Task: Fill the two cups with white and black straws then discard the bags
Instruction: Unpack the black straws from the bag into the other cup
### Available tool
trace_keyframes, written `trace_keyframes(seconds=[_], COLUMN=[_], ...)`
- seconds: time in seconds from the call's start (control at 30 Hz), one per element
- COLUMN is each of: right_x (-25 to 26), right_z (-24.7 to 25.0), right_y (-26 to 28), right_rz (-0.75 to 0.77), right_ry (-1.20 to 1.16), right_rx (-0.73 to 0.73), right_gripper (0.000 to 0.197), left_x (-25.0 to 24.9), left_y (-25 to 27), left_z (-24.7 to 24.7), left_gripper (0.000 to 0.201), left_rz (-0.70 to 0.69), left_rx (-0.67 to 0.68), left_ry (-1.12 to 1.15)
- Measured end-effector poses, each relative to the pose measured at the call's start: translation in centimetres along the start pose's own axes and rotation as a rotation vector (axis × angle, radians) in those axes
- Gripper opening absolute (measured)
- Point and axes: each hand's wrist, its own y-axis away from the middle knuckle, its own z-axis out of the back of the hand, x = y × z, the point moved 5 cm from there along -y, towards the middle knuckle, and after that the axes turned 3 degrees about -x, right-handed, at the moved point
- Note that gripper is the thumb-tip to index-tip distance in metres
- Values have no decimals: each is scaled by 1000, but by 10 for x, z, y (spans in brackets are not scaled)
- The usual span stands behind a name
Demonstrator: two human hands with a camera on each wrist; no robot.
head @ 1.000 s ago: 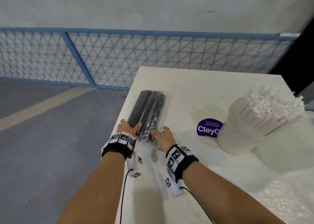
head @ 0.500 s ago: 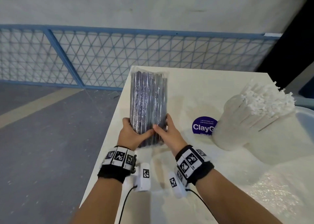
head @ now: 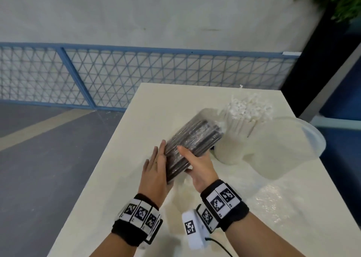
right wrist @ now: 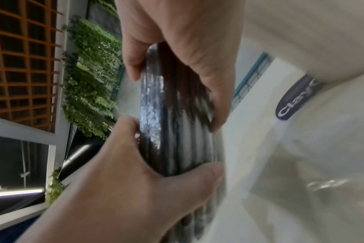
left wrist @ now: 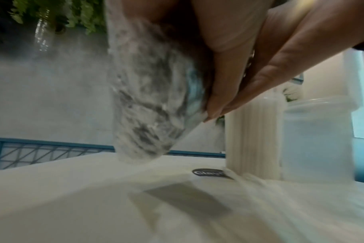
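A clear bag of black straws (head: 192,141) is held off the white table (head: 121,188), slanting up to the right. My left hand (head: 156,169) holds its near left side, fingers laid along it and thumb opposite. My right hand (head: 197,165) grips the near end, thumb on top and fingers underneath. The bag's far end almost reaches the cup full of white straws (head: 232,139). An empty translucent cup (head: 287,149) stands to the right of that cup. In the right wrist view both hands clasp the bag (right wrist: 177,123).
A crumpled clear empty bag (head: 273,208) lies on the table at the near right. A dark round sticker (right wrist: 295,100) is on the table by the cups. The table's left edge drops to a grey floor (head: 48,159); a blue mesh fence (head: 117,77) runs behind.
The bag of black straws was lifted off the table and stood upright in both hands. It now tilts to the right, nearer the cups, and my left fingers lie flatter along it.
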Motion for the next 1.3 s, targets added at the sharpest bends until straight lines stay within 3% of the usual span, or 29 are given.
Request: trace_keyframes(seconds=[0.1, 0.2, 0.27, 0.37, 0.47, 0.57, 0.67, 0.8, 0.87, 1.13, 1.3], right_x=[13, 32, 42, 52, 56, 74, 106, 137, 141, 148, 153], right_z=[36, 72, 94, 121, 141, 157, 174, 174, 172, 165, 156], right_y=[12, 26, 34, 43, 49, 57, 69, 84, 83, 75, 79], right_rz=[25, 80, 88, 86, 92, 252, 554, 1033, 1168, 1377, 1304], right_ry=[21, 105, 130, 166, 268, 316, 389, 819, 1014, 1194, 1064], right_rx=[9, 112, 156, 195, 192, 182, 16, -114, -98, -220, -219], right_gripper=[34, 21, 28, 19, 48, 63, 72, 52, 38, 7, 6], left_x=[-29, -57, -74, -96, -110, -121, -129, -137, -139, -134, -130], left_y=[10, 4, -5, -23, -34, -37, -37, -38, -39, -41, -40], left_z=[-7, -6, -3, 0, -11, -26, -33, -38, -40, -39, -39], left_gripper=[78, 84, 97, 105, 98, 97, 88, 86, 85, 83, 83], left_rz=[-68, -8, 80, 123, 181, 235, 259, 230, 234, 229, 235], left_rx=[51, 177, 228, 289, 353, 329, 296, 316, 326, 365, 338], left_ry=[39, 382, 531, 558, 626, 664, 616, 578, 585, 579, 590])
